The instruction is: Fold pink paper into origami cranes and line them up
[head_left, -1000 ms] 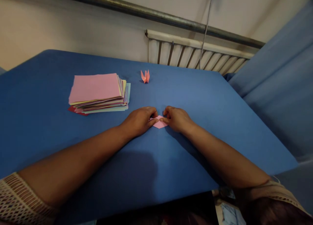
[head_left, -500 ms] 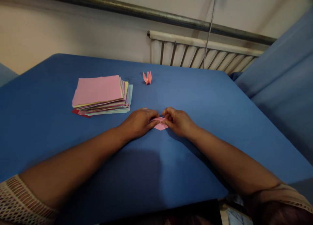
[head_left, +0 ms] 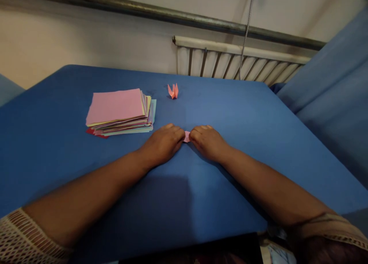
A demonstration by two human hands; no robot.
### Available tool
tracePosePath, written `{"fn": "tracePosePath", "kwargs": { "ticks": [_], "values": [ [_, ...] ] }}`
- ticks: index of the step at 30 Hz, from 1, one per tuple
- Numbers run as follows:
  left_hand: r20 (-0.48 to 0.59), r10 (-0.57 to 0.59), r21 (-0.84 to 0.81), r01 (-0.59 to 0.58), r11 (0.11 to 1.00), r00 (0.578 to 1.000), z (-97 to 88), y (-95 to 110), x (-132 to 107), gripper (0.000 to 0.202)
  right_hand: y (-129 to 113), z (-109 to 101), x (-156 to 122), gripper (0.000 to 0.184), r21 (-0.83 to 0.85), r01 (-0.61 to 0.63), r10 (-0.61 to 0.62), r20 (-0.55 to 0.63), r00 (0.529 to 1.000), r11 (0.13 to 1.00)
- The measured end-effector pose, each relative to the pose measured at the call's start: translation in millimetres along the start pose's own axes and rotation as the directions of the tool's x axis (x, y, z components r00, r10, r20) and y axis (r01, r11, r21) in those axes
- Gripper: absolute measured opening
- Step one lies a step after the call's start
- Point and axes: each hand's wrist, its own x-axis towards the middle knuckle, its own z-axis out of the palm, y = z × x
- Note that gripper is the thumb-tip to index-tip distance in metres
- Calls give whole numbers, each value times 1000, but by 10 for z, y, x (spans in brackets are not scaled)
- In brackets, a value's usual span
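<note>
A small folded piece of pink paper (head_left: pixel 186 136) lies on the blue table (head_left: pixel 244 118), mostly hidden between my two hands. My left hand (head_left: pixel 163 142) presses on its left side with fingers curled down. From the other side my right hand (head_left: pixel 207 141) presses the paper's right edge, fingers bent over it. Only a small pink sliver shows between the fingertips.
A stack of coloured paper sheets (head_left: pixel 119 110) with a pink top sheet sits left of my hands. A small folded orange-pink paper figure (head_left: pixel 173 91) stands farther back. A white radiator (head_left: pixel 235 63) and a grey pipe run along the wall behind the table.
My hands have closed in over the pink paper, and the lower point that showed before is now covered or folded under. The view shifted slightly.
</note>
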Motion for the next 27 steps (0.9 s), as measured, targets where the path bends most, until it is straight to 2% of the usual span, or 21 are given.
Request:
{"fn": "tracePosePath", "kwargs": {
  "ticks": [4,12,18,27],
  "values": [
    [27,-53,-148,56,987,998,26,-25,-51,13,-45,12,-55,15,169,-48,50,-3,999,984],
    [65,-175,-327,187,926,982,-1,-86,-29,17,4,113,-43,12,408,-180,218,-47,975,895],
    [76,-298,-352,305,885,951,-17,-80,3,12,1,143,-23,13,393,-255,294,-43,955,884],
    [101,-340,-368,353,860,935,-24,-76,31,11,-5,111,-6,10,377,-311,340,-12,940,872]
  ]
}}
